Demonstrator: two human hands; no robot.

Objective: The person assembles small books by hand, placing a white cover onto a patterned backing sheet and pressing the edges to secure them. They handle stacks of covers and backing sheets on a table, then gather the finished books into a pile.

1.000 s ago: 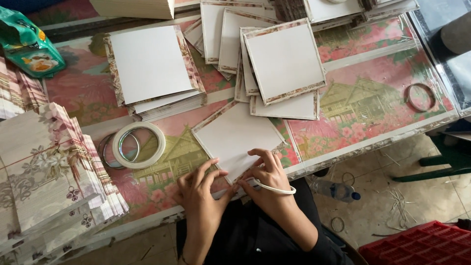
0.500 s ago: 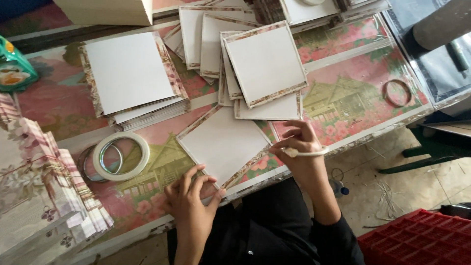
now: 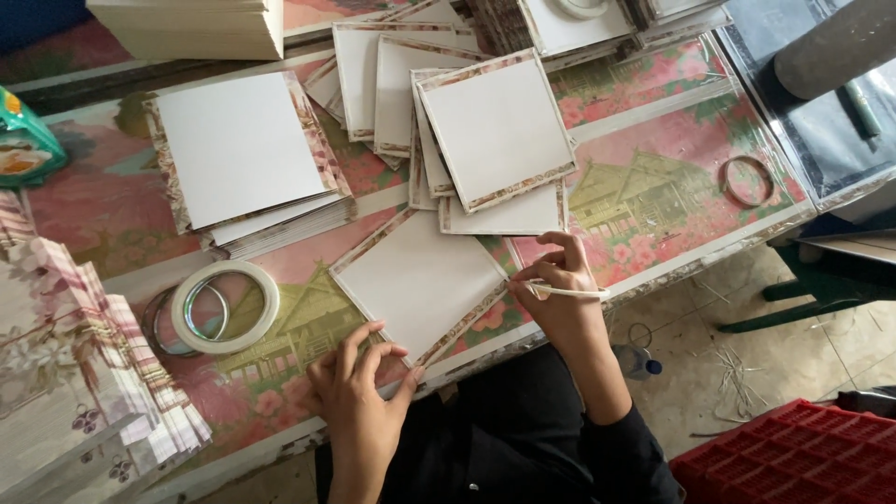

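A work table (image 3: 653, 187) covered in a pink, floral-patterned sheet with green house motifs fills most of the frame, its front edge running diagonally from lower left to right. Near the bottom centre lies a white square card (image 3: 420, 280) with a patterned border, turned like a diamond. The left hand (image 3: 359, 397) rests flat at its lower corner, fingers spread on the card's edge. The right hand (image 3: 560, 289), at the card's right corner, is pinched on a thin white strip (image 3: 569, 292) that runs out to the right; the two hands are well apart. A roll of tape (image 3: 224, 306) sits left of the card. Stacks of similar cards (image 3: 243, 149) lie in the upper left and upper centre, and folded patterned paper (image 3: 75, 355) is piled at the left edge. Lower right, the tiled floor (image 3: 747, 364) shows scraps, and a red crate (image 3: 803, 462).
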